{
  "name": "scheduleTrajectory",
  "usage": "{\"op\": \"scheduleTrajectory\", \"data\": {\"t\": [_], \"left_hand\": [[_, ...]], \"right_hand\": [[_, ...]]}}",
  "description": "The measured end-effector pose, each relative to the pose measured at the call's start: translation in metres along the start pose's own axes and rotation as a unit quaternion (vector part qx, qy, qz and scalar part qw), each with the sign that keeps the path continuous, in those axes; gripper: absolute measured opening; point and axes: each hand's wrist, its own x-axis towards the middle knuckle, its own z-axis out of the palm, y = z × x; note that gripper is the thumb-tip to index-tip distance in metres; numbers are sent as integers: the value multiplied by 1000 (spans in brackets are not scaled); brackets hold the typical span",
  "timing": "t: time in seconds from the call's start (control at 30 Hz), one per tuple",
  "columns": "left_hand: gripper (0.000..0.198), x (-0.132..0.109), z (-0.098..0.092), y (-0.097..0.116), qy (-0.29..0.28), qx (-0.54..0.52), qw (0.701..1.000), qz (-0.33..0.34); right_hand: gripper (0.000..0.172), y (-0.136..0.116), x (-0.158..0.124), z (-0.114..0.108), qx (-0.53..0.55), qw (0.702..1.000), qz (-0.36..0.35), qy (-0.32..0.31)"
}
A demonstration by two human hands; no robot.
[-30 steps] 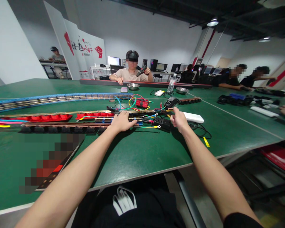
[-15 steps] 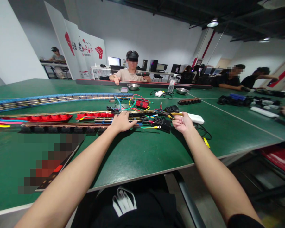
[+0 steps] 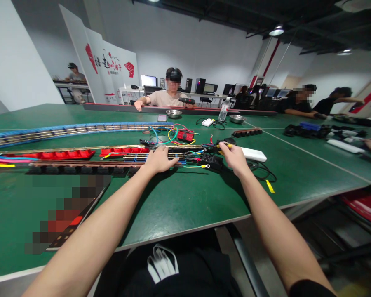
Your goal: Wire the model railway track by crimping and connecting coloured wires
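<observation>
My left hand (image 3: 157,160) lies over the rail strips in the middle of the bench, its thumb stretched to the right. Under and beside it run a blue-backed strip with metal bars (image 3: 136,157) and a brown strip on black holders (image 3: 89,164). My right hand (image 3: 235,157) is closed, fingertips pinching a slim yellow-and-black thing (image 3: 229,144) whose kind I cannot make out. A black connector block (image 3: 212,161) sits just left of that hand. A green wire with a ring terminal (image 3: 198,166) comes out between the hands.
Red holders (image 3: 52,154) and a long blue rail (image 3: 80,129) stretch leftward. Behind the hands lies a red connector (image 3: 185,135) with coloured wires. A white block (image 3: 254,154) and black cable (image 3: 267,172) are at right. Across the green table (image 3: 185,206), a person holds a drill (image 3: 187,100).
My right hand has turned and moved slightly up, its fingertips now over the black connector area with the yellow-and-black thing. My left hand stays in place.
</observation>
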Motion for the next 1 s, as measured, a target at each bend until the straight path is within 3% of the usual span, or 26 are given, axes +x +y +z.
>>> {"op": "scheduleTrajectory", "data": {"t": [0.1,0.3,0.47,0.63,1.0], "left_hand": [[74,-1,-1,0,-4,0,1000,-2],[72,-2,-2,1,10,-5,1000,4],[71,-3,-3,2,3,-4,1000,-1],[68,-4,-2,2,9,-9,1000,1],[66,-2,0,0,22,-11,1000,4]], "right_hand": [[42,1,0,-5,7,1000,0,28],[41,-12,-2,-24,186,971,137,57],[45,-10,4,-23,185,970,93,126],[50,-2,6,-16,170,977,113,67],[47,-9,7,-27,131,980,144,41]]}}
